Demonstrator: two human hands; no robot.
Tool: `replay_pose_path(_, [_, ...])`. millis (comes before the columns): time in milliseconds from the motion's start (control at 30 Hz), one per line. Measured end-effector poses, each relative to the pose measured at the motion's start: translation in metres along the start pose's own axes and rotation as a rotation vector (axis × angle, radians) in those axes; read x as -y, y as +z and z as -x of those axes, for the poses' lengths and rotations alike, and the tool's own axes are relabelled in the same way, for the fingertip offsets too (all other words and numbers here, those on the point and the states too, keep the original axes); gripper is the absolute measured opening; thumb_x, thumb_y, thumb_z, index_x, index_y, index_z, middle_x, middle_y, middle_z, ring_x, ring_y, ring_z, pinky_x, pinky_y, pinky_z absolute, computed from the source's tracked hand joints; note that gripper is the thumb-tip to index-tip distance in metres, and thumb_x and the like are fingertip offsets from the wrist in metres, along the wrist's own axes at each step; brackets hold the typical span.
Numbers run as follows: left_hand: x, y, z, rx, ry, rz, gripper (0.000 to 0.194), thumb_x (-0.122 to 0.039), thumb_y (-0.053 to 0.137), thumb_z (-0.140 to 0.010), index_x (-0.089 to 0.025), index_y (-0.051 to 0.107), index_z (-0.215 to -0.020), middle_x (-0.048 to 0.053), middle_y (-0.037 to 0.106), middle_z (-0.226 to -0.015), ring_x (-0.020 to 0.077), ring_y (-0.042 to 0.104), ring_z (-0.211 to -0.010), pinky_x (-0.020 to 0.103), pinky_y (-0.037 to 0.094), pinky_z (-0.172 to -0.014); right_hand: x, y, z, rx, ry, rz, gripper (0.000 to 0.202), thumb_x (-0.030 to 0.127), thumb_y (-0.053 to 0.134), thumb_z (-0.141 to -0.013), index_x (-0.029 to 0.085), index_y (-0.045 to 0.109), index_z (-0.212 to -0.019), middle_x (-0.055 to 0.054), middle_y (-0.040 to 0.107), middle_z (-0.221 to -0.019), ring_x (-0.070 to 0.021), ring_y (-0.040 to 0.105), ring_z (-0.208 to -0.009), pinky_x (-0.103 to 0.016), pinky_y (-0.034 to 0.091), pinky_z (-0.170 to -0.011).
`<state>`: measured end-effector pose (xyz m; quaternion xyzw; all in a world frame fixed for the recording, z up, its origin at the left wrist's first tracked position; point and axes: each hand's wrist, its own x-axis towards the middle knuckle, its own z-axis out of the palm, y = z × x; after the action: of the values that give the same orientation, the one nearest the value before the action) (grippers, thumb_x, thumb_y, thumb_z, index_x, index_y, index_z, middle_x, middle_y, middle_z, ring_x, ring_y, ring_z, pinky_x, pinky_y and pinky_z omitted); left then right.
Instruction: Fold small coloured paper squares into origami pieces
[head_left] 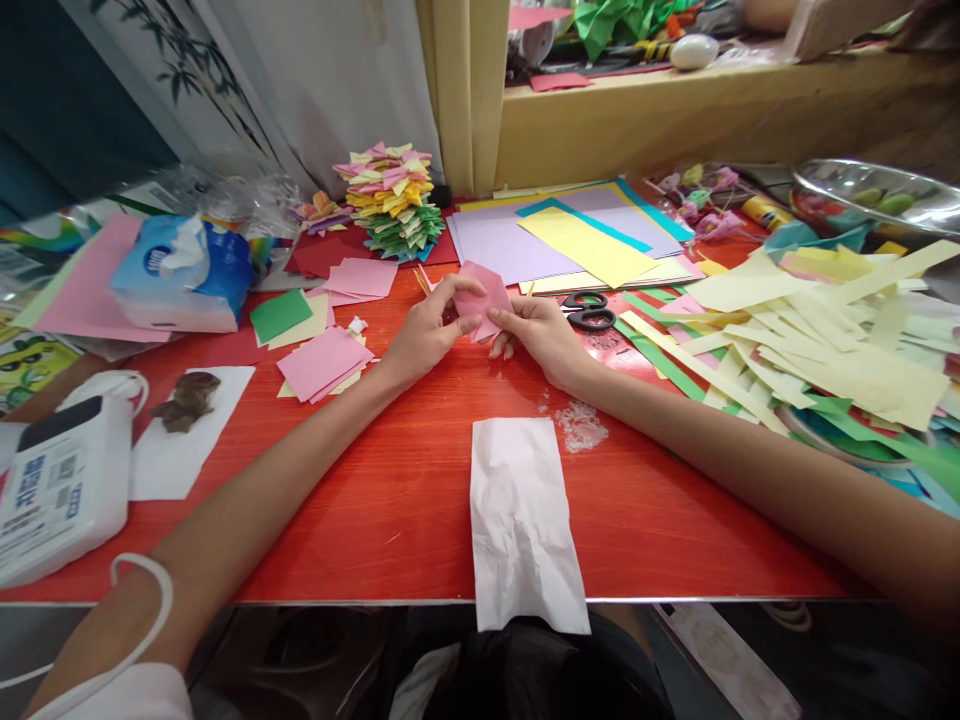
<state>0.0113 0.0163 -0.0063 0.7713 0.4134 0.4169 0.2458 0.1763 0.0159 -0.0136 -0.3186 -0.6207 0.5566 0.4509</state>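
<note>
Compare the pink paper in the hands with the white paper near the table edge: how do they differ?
The pink paper is folded; the white paper is a crumpled, unfolded sheet. The pink paper is pinched between the left hand and right hand; the white paper lies untouched, overhanging the table edge. The pink paper looks smaller. Both are paper.

The red wooden table [390,500] carried a creased white paper [525,520] at its near edge. Pink paper squares [324,362] and a green square [280,315] lay to the left, near a tissue pack [184,272]. Black scissors [589,310] sat beside large coloured sheets [577,240], with pale yellow strips [825,340] heaped on the right. A stack of folded paper pieces [391,200] stood at the back.
</note>
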Motion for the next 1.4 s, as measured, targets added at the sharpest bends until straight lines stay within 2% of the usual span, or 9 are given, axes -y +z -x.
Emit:
replay_pose_path(233, [-0.0044,-0.0002,0.0001,0.061,0.009,-0.011,0.029,-0.025,0.056,-0.075,-0.019,0.051,-0.103,0.0,0.055,-0.095,0.0114,0.051,-0.076,0.022,0.041,-0.067,-0.0002,0.0001,0.0007,-0.017,0.04,0.051,0.029,0.041,0.056,-0.076,0.012,0.058,-0.071,-0.004,0.063,-0.061,-0.0083,0.054,-0.045,-0.02,0.042,-0.045])
replay_pose_path(333, [-0.0044,0.0003,-0.0007,0.038,0.006,0.053,0.028,-0.025,0.055,-0.077,-0.019,0.051,-0.103,0.002,0.056,-0.099,0.0107,0.052,-0.076,0.021,0.042,-0.066,0.0008,0.0009,0.0015,-0.036,0.04,0.079,0.028,0.039,0.055,-0.076,0.012,0.056,-0.067,-0.003,0.061,-0.057,-0.0082,0.053,-0.044,-0.02,0.042,-0.044])
replay_pose_path(400, [-0.0038,0.0002,-0.001,0.004,-0.011,0.116,0.023,-0.024,0.051,-0.079,-0.019,0.051,-0.101,0.002,0.056,-0.095,0.0089,0.051,-0.068,0.02,0.041,-0.06,0.0012,0.0012,0.002,-0.044,0.037,0.114,0.027,0.037,0.056,-0.076,0.013,0.054,-0.066,-0.001,0.058,-0.052,-0.0081,0.052,-0.043,-0.019,0.04,-0.044])
replay_pose_path(533, [-0.0023,-0.0005,-0.0004,-0.019,-0.056,0.161,0.013,-0.022,0.049,-0.08,-0.019,0.053,-0.091,-0.002,0.053,-0.071,0.0064,0.046,-0.053,0.019,0.038,-0.051,0.0011,0.0011,0.0018,-0.022,0.038,0.173,0.026,0.037,0.055,-0.077,0.013,0.054,-0.067,0.0,0.056,-0.048,-0.0074,0.051,-0.043,-0.018,0.037,-0.042])
replay_pose_path(667, [-0.001,-0.0004,-0.0003,-0.051,-0.083,0.238,0.02,-0.026,0.051,-0.079,-0.021,0.047,-0.098,-0.006,0.046,-0.056,0.0064,0.045,-0.047,0.018,0.036,-0.045,0.0016,0.0014,0.001,-0.023,0.051,0.157,0.028,0.039,0.054,-0.077,0.013,0.053,-0.067,0.0,0.056,-0.05,-0.0076,0.051,-0.043,-0.018,0.04,-0.044])
replay_pose_path(800, [-0.0011,-0.0004,-0.0012,-0.078,-0.094,0.286,0.026,-0.03,0.049,-0.082,-0.021,0.042,-0.105,-0.006,0.047,-0.058,0.0062,0.045,-0.047,0.018,0.037,-0.046,0.0042,0.0027,0.0012,-0.013,0.059,0.092,0.03,0.043,0.051,-0.078,0.014,0.054,-0.072,0.0,0.057,-0.055,-0.0086,0.054,-0.047,-0.019,0.043,-0.048])
replay_pose_path(933, [-0.0014,-0.0005,-0.0018,-0.071,-0.134,0.308,0.031,-0.029,0.05,-0.081,-0.021,0.039,-0.11,-0.006,0.046,-0.056,0.0059,0.043,-0.045,0.018,0.035,-0.045,0.0039,0.0033,0.0008,-0.065,0.053,-0.013,0.029,0.044,0.05,-0.078,0.015,0.055,-0.073,0.0,0.056,-0.063,-0.0095,0.055,-0.051,-0.021,0.045,-0.051])
replay_pose_path(1133, [0.0008,-0.0015,-0.0024,-0.069,-0.187,0.321,0.02,-0.033,0.054,-0.077,-0.017,0.05,-0.089,-0.005,0.05,-0.054,0.007,0.049,-0.047,0.019,0.04,-0.047,-0.0003,0.0015,-0.0005,-0.103,0.026,-0.031,0.029,0.042,0.052,-0.076,0.014,0.058,-0.072,0.0,0.055,-0.066,-0.0085,0.049,-0.057,-0.02,0.043,-0.054])
replay_pose_path(1400, [-0.0004,-0.0011,-0.0036,-0.011,-0.22,0.411,0.018,-0.028,0.056,-0.076,-0.016,0.055,-0.088,-0.004,0.053,-0.057,0.0077,0.051,-0.047,0.02,0.045,-0.046,-0.0031,-0.0017,-0.0011,-0.143,-0.009,0.014,0.031,0.043,0.05,-0.076,0.014,0.061,-0.078,0.0,0.06,-0.073,-0.0098,0.05,-0.064,-0.02,0.04,-0.06])
